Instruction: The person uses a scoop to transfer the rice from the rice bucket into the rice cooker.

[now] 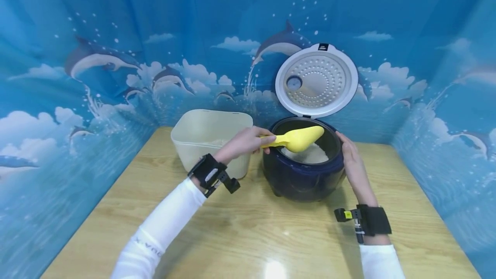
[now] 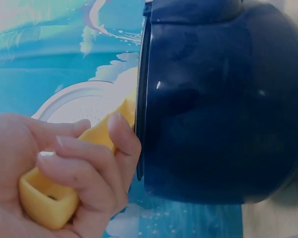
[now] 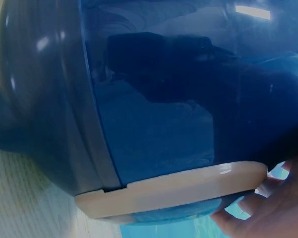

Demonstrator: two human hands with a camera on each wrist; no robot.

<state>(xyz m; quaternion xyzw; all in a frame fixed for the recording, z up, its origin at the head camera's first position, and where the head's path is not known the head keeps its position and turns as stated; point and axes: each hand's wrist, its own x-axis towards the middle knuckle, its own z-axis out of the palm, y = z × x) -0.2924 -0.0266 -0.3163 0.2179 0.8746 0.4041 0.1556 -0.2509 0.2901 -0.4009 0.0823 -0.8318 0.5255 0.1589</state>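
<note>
My left hand (image 1: 248,141) grips the handle of a yellow scoop (image 1: 302,139), its fingers curled round the hollow handle end (image 2: 52,198) in the left wrist view. The scoop is tipped over above the mouth of a dark blue rice cooker (image 1: 306,180), its rounded back facing up. White rice (image 1: 310,155) lies in the cooker's pot, partly hidden by the scoop. The cooker's lid (image 1: 315,83) stands raised at the back. On the cooker's right side, my right hand (image 1: 353,162) rests with extended fingers at the rim; the right wrist view shows its fingertips beside the pale side strip (image 3: 179,188).
Left of the cooker stands a cream-coloured bin (image 1: 211,158), behind my left hand and wrist. Both sit on a wooden table (image 1: 248,227). A blue curtain (image 1: 217,25) printed with dolphins hangs along the back and sides.
</note>
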